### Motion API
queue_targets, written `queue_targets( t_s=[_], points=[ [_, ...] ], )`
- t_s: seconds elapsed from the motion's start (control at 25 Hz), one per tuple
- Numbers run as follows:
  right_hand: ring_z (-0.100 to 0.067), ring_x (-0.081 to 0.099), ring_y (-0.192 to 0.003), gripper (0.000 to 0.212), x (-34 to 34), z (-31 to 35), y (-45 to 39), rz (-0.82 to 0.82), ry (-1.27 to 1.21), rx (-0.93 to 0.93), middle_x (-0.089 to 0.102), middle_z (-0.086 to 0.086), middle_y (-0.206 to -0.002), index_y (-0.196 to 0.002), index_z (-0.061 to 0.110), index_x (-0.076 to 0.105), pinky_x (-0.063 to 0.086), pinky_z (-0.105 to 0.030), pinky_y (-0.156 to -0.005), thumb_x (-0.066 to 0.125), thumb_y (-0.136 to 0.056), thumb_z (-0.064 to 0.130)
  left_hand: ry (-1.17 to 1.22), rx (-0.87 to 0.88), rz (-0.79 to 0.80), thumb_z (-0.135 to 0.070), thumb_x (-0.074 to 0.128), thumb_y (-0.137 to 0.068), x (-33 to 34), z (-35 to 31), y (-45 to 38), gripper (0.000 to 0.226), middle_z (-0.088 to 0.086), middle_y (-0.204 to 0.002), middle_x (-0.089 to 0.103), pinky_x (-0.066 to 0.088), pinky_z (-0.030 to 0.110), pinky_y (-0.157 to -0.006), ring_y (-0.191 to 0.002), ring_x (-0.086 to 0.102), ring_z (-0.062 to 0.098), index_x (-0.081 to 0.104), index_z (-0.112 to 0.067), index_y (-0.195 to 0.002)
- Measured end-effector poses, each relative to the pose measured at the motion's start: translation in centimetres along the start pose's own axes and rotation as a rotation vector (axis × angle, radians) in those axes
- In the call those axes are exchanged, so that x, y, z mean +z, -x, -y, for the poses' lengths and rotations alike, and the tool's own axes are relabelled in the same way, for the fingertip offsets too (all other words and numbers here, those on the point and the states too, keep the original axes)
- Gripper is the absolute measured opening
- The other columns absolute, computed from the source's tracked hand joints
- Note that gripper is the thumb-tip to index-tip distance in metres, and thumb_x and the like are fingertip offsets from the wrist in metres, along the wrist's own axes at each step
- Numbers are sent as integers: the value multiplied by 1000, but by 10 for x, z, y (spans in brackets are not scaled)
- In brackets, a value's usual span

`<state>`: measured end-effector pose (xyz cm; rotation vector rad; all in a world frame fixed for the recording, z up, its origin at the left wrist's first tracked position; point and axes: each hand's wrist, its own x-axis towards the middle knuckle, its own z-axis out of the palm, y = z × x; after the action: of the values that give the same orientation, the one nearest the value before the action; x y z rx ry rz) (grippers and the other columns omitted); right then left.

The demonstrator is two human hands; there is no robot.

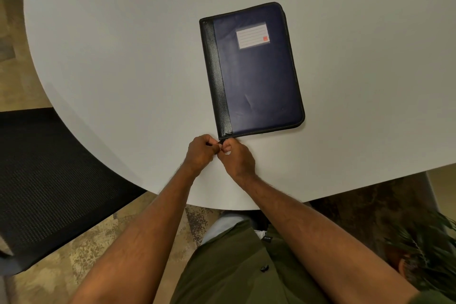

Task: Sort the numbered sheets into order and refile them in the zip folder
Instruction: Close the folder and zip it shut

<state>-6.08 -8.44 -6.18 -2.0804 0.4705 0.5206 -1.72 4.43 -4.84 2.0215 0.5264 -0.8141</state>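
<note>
My left hand [201, 152] and right hand [235, 155] are together at the near left corner of the closed navy-and-black zip folder [254, 74], fingers curled and apparently pinching the small zip pull [221, 142], though which hand has it I cannot tell. The folder lies flat on the white round table [111, 57]. I judge it light, semi-stiff and padded, with a slick cover, so the tab or spine edge seems the best hold.

Closed zip folder [253, 69] flat on white table [123, 44]; left hand [201, 153], right hand [238, 155] pinching near corner.
</note>
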Motion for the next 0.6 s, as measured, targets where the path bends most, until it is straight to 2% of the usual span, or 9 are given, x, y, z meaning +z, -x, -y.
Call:
queue_targets(
  t_s=[0.12,0.24,0.32,0.4,0.52,0.6],
  points=[
    [-11,63,-76,16,3,0,1,-16,10,-14,69,9,-86,-91,22,65,48,-24,-56,75,-91,34,-63,42,-33,-12,72,-92,4,0,0,9,6,-79,73,59,47,-82,-77,68,22,70,-8,-84],
    [-12,60,-81,11,5,-3,2,-51,39,-49,67,7,-91,-90,22,66,51,-27,-63,71,-95,31,-113,105,-58,-10,71,-93,6,1,0,9,0,-80,72,61,44,-79,-78,70,20,69,-11,-85],
    [-12,61,-84,12,4,-5,1,-49,41,-53,69,6,-94,-93,21,69,53,-28,-66,69,-96,33,-157,142,-68,-8,70,-94,6,1,0,9,-1,-81,70,59,34,-75,-77,67,16,69,-11,-86],
    [-12,63,-80,16,3,-6,-2,-37,34,-21,71,7,-91,-89,22,71,50,-24,-62,68,-97,36,-244,194,-80,-7,69,-94,4,0,1,9,-2,-83,69,50,22,-69,-75,63,12,70,-12,-87],
    [-11,62,-72,23,0,-6,-5,-63,46,38,71,7,-83,-83,23,69,37,-17,-54,67,-97,40,-359,270,-84,-8,70,-94,4,-1,0,9,0,-89,69,49,28,-71,-80,62,17,71,-12,-87],
    [-11,61,-70,24,-3,-8,-7,-115,41,79,70,6,-81,-82,21,68,34,-17,-52,68,-97,40,-400,292,-88,-8,68,-93,3,1,-1,10,1,-93,67,50,31,-73,-83,60,19,71,-13,-86]
  ],
)
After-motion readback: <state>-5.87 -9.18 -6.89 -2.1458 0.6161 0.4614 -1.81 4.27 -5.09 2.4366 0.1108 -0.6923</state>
